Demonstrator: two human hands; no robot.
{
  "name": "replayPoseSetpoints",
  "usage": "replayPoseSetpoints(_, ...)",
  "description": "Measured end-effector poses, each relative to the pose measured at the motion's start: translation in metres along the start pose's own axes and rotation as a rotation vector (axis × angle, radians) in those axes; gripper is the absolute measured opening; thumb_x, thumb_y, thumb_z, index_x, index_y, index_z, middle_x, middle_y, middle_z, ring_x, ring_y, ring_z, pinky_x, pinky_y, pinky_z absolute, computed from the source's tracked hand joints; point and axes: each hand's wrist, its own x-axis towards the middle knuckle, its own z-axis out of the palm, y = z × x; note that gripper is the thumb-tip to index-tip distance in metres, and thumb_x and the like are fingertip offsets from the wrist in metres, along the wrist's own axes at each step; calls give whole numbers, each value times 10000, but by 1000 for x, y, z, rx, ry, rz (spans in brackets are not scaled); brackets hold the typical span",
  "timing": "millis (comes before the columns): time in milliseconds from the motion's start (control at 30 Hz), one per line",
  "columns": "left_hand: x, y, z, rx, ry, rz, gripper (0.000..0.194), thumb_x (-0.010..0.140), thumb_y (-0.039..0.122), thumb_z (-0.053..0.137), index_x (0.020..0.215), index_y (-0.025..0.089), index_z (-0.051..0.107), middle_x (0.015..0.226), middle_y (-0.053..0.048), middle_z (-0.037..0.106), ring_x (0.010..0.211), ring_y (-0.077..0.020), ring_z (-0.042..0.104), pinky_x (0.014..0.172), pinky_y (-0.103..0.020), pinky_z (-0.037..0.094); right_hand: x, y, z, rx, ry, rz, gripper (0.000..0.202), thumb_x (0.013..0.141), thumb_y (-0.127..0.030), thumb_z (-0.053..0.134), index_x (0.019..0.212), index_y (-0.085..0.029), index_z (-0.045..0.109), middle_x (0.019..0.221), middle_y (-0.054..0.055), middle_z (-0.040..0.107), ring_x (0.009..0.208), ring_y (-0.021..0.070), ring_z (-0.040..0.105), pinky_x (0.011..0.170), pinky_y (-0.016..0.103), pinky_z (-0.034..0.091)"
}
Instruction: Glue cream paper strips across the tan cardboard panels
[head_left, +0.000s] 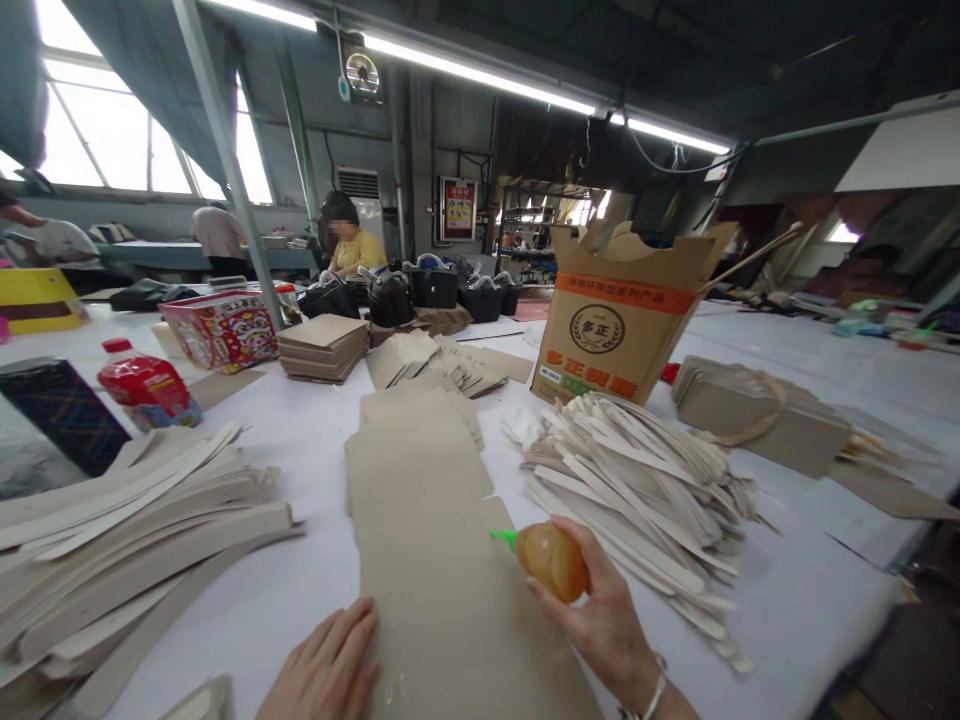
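Note:
My right hand point(600, 610) is wrapped round an amber squeeze bottle point(553, 562) with a green nozzle. The bottle is tilted, its nozzle pointing left over the right part of a grey-beige cardboard sheet point(427, 560). More sheets lie overlapped behind that one, running away from me. At the near left edge of the sheet rests my left hand point(326, 665), palm down, its fingers stretched out and holding nothing. A few small glossy marks show on the cardboard near its fingertips.
Pale strips lie in piles at the left point(165, 530) and right point(637, 480). A printed carton point(600, 320), stacked cardboard point(322, 350), a red bottle point(146, 385) and black bags point(435, 285) stand farther back. A person in yellow point(358, 245) works across the table.

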Motion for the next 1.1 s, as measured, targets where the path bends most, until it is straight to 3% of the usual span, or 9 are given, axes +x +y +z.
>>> replayPoseSetpoints(233,4,2,-11,11,-175,-22,437,788,142,401,1168,255,584,1251,6,577,1100,-181,575,904,-286,503,-5,1,-9,39,-12,42,527,665,-283,712,1161,-262,535,1146,30,592,1058,256,552,925,380,441)
replayPoseSetpoints(433,5,4,-14,-68,-196,-58,492,747,96,397,1176,257,577,1277,-4,558,1131,-196,551,937,-323,483,-5,-4,0,155,-18,176,549,629,-311,745,1140,-253,549,1130,30,604,1037,248,566,934,370,436)
replayPoseSetpoints(500,5,4,-14,-105,-212,-82,480,755,102,398,1169,261,581,1276,-4,560,1131,-199,551,944,-330,477,2,-9,9,344,40,315,556,612,-341,758,1116,-237,547,1076,32,630,985,246,596,900,384,463)
replayPoseSetpoints(600,6,6,-17,-146,-262,-140,487,762,98,393,1184,264,569,1301,1,538,1162,-203,522,980,-345,443,17,-20,22,840,108,584,450,661,-376,729,1033,-217,531,988,31,662,899,234,636,825,414,503)
replayPoseSetpoints(700,7,9,-25,-183,-325,-183,502,777,90,367,1219,256,538,1339,5,502,1204,-200,476,1018,-359,399,24,-33,32,1146,87,725,359,681,-344,731,941,-213,521,988,38,669,904,229,641,826,427,499)
replayPoseSetpoints(800,9,13,-36,-229,-344,-193,504,799,78,326,1233,244,521,1357,6,482,1219,-196,450,1037,-372,366,21,-41,43,1072,-57,670,413,700,-325,724,1032,-229,498,1020,54,665,937,239,631,830,425,491)
replayPoseSetpoints(900,11,15,-43,-264,-343,-196,494,797,69,327,1215,238,529,1352,-4,487,1210,-198,451,1033,-376,357,9,-45,57,793,-189,499,541,686,-335,725,1148,-247,458,1003,38,658,918,234,628,815,383,494)
replayPoseSetpoints(1100,8,14,-45,-326,-301,-196,488,781,62,353,1197,244,532,1320,-4,511,1175,-178,472,1010,-339,361,-10,-54,76,301,-271,167,576,661,-338,714,1178,-247,476,1105,38,605,973,232,604,847,319,495)
